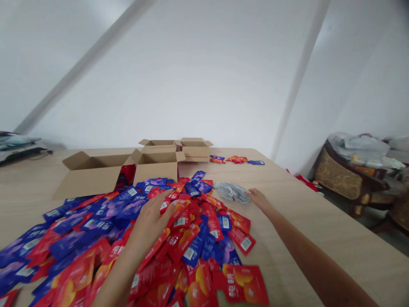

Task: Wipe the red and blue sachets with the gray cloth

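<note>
My left hand (155, 217) lies over a large heap of small flat packets, thumb and fingers apart, nearest a red packet (181, 217). Red packets with orange fruit prints and blue packets (196, 245) with purple prints are mixed in the heap. At the heap's right edge is a crumpled grey, see-through bag (231, 192), flat on the table. My right hand (258, 198) is at the bag's right end, its fingers drawn together on the edge; the fingertips are small and partly hidden.
Open cardboard boxes stand behind the heap, including a near-left box (89, 177) and a middle box (156, 166). A few loose packets (237, 159) lie farther back on the wooden table (303, 213). At right stands a patterned chair (340, 170) piled with plastic bags.
</note>
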`<state>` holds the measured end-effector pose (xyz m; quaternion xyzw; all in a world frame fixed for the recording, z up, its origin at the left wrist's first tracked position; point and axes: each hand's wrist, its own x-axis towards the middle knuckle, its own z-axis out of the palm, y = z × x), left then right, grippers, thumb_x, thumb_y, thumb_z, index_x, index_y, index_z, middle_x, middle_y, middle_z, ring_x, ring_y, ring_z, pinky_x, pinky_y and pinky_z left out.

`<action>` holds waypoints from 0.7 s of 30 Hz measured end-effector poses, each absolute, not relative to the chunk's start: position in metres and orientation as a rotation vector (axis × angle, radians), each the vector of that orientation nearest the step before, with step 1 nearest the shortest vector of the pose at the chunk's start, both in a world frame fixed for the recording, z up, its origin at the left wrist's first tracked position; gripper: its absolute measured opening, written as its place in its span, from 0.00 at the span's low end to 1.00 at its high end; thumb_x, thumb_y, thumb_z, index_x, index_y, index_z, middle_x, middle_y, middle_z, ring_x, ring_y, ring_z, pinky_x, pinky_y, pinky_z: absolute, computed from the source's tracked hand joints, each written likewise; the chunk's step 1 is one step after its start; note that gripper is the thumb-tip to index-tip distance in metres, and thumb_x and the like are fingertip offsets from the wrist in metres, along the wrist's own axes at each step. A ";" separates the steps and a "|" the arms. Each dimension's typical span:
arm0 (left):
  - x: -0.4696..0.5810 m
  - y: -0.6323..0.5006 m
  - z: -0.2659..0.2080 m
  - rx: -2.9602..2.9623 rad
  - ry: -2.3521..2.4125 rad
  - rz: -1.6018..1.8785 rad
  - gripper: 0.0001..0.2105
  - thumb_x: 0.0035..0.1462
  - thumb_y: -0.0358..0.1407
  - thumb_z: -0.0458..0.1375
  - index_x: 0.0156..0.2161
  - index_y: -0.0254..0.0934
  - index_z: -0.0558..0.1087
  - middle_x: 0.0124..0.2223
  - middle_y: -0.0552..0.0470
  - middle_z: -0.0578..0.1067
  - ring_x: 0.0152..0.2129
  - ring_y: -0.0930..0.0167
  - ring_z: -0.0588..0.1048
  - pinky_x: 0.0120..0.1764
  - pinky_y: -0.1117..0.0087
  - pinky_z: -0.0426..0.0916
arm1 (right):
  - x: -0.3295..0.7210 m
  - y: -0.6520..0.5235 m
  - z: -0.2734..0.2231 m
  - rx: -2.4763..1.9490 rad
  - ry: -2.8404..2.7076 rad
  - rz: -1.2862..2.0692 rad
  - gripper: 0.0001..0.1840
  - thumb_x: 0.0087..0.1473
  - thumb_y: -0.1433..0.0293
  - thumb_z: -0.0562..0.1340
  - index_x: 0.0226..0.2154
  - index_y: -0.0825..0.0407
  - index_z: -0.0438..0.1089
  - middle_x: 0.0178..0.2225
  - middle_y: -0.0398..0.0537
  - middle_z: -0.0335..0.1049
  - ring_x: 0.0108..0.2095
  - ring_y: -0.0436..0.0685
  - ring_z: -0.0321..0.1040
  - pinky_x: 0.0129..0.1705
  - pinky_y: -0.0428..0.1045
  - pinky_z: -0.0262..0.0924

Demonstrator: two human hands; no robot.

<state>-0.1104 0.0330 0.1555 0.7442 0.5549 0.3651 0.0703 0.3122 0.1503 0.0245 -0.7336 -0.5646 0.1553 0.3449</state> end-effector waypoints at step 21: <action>-0.119 0.060 0.142 2.093 1.742 1.061 0.19 0.55 0.48 0.50 0.46 0.44 0.74 0.47 0.52 0.76 0.46 0.64 0.73 0.49 0.64 0.67 | 0.278 0.314 0.055 -2.049 -1.914 -0.040 0.23 0.54 0.70 0.56 0.53 0.53 0.61 0.55 0.55 0.61 0.54 0.61 0.57 0.52 0.53 0.54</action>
